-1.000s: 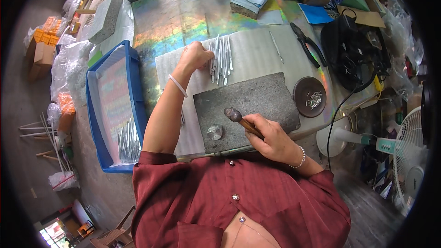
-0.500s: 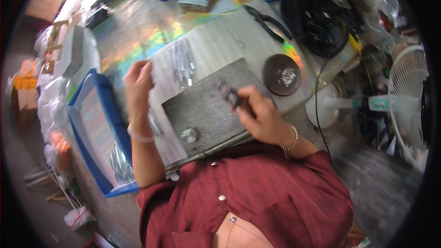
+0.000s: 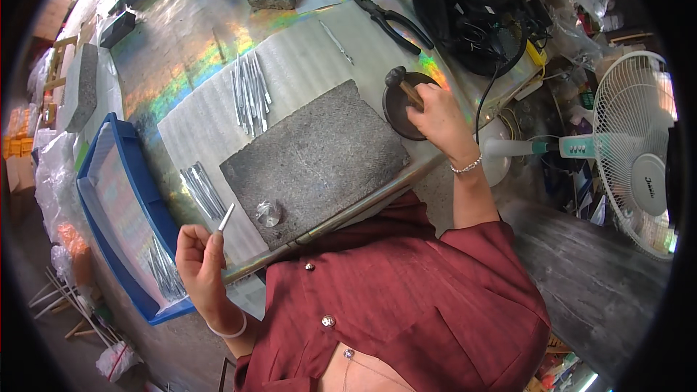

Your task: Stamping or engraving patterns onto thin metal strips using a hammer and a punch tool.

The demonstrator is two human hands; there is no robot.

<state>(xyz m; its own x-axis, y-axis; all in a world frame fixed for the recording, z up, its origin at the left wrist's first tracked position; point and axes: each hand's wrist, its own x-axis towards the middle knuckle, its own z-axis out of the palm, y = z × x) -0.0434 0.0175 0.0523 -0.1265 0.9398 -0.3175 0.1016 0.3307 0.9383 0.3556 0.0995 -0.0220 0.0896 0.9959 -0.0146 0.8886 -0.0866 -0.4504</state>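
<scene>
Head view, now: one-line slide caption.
Left hand holds a thin silvery strip beside a grey slab; right hand grips a hammer by a dark round dish.

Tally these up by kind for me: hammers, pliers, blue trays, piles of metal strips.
Hammer: 1
Pliers: 1
Blue tray: 1
Piles of metal strips: 3 (two near the grey slab, one in the tray)
Total: 6

On the hub of the white fan at my right, I identify one line of dark lettering, while its green control panel bears marks too small to read.
</scene>
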